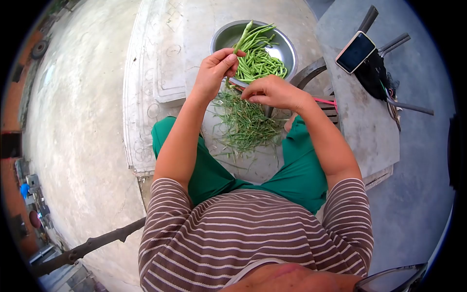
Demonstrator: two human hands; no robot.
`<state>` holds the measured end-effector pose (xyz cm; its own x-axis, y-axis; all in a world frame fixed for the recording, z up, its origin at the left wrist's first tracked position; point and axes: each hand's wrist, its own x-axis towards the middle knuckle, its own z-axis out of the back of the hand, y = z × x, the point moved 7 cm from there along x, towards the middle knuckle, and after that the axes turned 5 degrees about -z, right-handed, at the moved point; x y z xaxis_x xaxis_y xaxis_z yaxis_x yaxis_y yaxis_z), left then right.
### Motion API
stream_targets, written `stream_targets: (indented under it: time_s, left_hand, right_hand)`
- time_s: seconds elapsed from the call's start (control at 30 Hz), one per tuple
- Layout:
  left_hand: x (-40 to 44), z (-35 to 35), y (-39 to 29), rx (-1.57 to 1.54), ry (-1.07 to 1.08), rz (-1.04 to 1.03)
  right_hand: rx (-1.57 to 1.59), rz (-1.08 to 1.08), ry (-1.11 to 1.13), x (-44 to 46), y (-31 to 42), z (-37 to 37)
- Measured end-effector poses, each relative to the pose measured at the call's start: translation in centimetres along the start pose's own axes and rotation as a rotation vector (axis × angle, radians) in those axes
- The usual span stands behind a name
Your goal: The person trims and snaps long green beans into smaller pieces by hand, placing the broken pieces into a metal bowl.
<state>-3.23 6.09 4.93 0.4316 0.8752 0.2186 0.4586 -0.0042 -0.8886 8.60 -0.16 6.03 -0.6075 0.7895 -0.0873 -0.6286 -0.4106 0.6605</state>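
Note:
My left hand [219,68] is closed round a long green stalk [242,38], which looks like a garlic scape; its pale upper end points away over the bowl and its lower end shows below my fingers. Close by on the right, my right hand [275,91] has its fingers curled together; whether anything is between them is hidden. Beyond both hands stands a metal bowl [293,53] holding long stalks and many short cut green pieces [260,63]. Beneath my hands, a loose heap of thin green trimmings [248,124] lies on the ground between my knees.
To the right is a grey stone slab [372,141] with a phone [356,52] propped on a black bag [372,75]. Dark metal legs stick out beside them. A carved pale slab [160,53] lies on the left. A wooden pole [92,246] rests at lower left.

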Motion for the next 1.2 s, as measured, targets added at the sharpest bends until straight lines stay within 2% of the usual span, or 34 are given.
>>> stream_targets:
  time_s: [0.03,0.1,0.13,0.2,0.3,0.43,0.5,0.63,0.77,0.83,0.87,0.93,0.97,1.03,1.1,1.2]
  left_hand:
    - [-0.1,-0.4,-0.3,0.07,0.027,-0.017]
    - [-0.2,-1.0,-0.3,0.139,0.058,-0.033]
    - [-0.3,-1.3,-0.2,0.171,0.066,-0.042]
    - [-0.2,-1.7,0.1,0.227,0.108,-0.046]
    - [-0.3,-2.0,0.6,0.289,0.095,-0.065]
    - [-0.3,-2.0,1.0,0.374,0.097,-0.111]
    - [-0.3,-1.9,1.1,0.415,0.101,-0.106]
    - [-0.1,-2.4,0.7,0.414,0.138,-0.076]
    - [-0.3,-3.3,0.4,0.255,0.176,-0.075]
    - [-0.4,-3.5,0.7,0.264,0.216,-0.047]
    - [-0.6,-3.5,0.9,0.264,0.203,-0.04]
    - [-0.9,-3.7,2.2,0.214,0.252,0.122]
    - [-0.8,-3.2,2.4,0.216,0.243,0.119]
    - [-1.2,-2.7,4.1,0.361,0.375,0.235]
    - [-1.4,-1.8,5.0,0.406,0.367,0.266]
    - [-1.7,-1.6,5.2,0.151,0.321,0.32]
  right_hand:
    - [0.002,-0.005,0.0,-0.1,0.5,0.7]
    - [0.296,-0.161,-0.377,-0.8,0.0,4.6]
    - [0.297,-0.164,-0.379,-0.6,-0.5,4.9]
    - [0.59,0.034,-0.794,-1.8,-1.0,8.2]
    - [0.684,0.041,-0.803,-2.1,-0.7,9.2]
    - [0.659,-0.015,-0.703,-2.2,-1.7,8.7]
    - [0.649,0.005,-0.722,-2.4,-1.5,8.7]
    - [0.65,0.01,-0.793,-2.9,-1.2,9.1]
    - [0.643,-0.061,-0.846,-3.1,-2.6,9.6]
    - [0.846,0.123,-0.962,-4.1,-4.0,11.3]
    - [0.854,0.119,-0.95,-4.5,-4.4,11.6]
    - [0.843,0.235,-1.124,-6.2,-4.1,13.4]
    - [0.848,0.255,-1.186,-7.0,-4.1,14.2]
    - [0.887,0.378,-1.286,-8.7,-3.3,15.8]
    - [0.901,0.386,-1.426,-11.1,-4.8,17.4]
    - [0.903,0.322,-1.413,-12.2,-6.5,18.4]
